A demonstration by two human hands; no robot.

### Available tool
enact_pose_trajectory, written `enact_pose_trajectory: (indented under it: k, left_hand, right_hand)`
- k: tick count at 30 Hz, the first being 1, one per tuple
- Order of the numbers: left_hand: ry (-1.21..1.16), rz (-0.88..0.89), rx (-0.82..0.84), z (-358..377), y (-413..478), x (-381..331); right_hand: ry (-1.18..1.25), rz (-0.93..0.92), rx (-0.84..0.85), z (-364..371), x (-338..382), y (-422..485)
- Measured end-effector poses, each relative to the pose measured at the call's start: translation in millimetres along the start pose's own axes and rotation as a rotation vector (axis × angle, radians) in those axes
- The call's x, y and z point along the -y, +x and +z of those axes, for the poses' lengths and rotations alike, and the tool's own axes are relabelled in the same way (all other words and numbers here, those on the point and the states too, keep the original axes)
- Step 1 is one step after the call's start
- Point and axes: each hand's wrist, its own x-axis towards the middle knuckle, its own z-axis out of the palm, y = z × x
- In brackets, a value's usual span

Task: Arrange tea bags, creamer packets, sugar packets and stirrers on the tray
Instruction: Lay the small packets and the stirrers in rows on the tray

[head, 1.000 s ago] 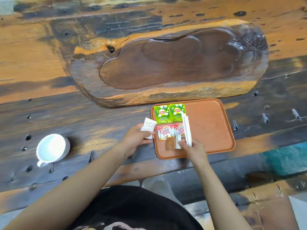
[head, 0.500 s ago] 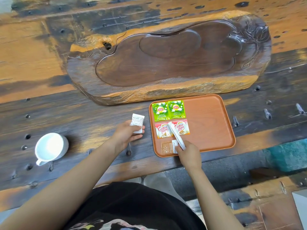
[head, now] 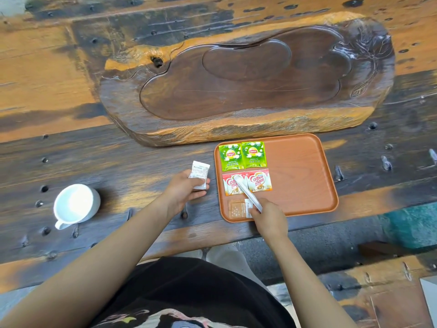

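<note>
From the head camera, an orange-brown rectangular tray point(head: 305, 176) lies near the front edge of a weathered plank table point(head: 71, 147), just in front of a big carved wooden tea slab point(head: 236, 91). All the packets sit in the tray's left half. Two green Lipton tea bags point(head: 242, 155) lie side by side at the tray's far left corner, touching each other. Directly nearer, two red-and-white Coffee mate creamer packets point(head: 259, 181) form a second row. At the near left corner lies a brown sugar packet point(head: 236, 208), with a small white packet edge against its right side.

The right hand point(head: 269, 218) reaches in over the tray's near edge, wrist low, forearm running back toward the body. Its fingers are pressed together around the lower end of a wrapped white stirrer point(head: 246, 191), which slants up and leftward across the left creamer packet, its far tip resting over that packet.

The left hand point(head: 183, 190) hovers over the table just off the tray's left edge, palm turned inward, forearm stretched diagonally from the lower left. Thumb and fingers pinch the lower part of a white sugar packet point(head: 199, 172), held upright with its printed top standing free.

A white cup point(head: 75, 204) stands well apart toward the table's left side, handle pointing to the front edge.
</note>
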Motion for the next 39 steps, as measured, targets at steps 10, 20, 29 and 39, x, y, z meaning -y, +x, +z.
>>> enact_pose_trajectory:
  k: [10, 20, 29, 39]
  left_hand:
    - [-0.010, -0.008, 0.043, 7, -2, -1]
    - [0.195, 0.109, 0.363, 43, -17, 1]
    - [0.060, -0.132, 0.416, 52, -18, -24]
    - [0.025, 0.071, 0.274, 72, -17, 0]
  right_hand:
    - [0.087, 0.001, -0.048, -11, -1, -1]
    - [0.864, -0.050, 0.150, -55, 41, -2]
    - [1.034, -0.110, 0.230, -78, 22, 4]
    - [1.106, 0.037, 0.244, -72, 0, 2]
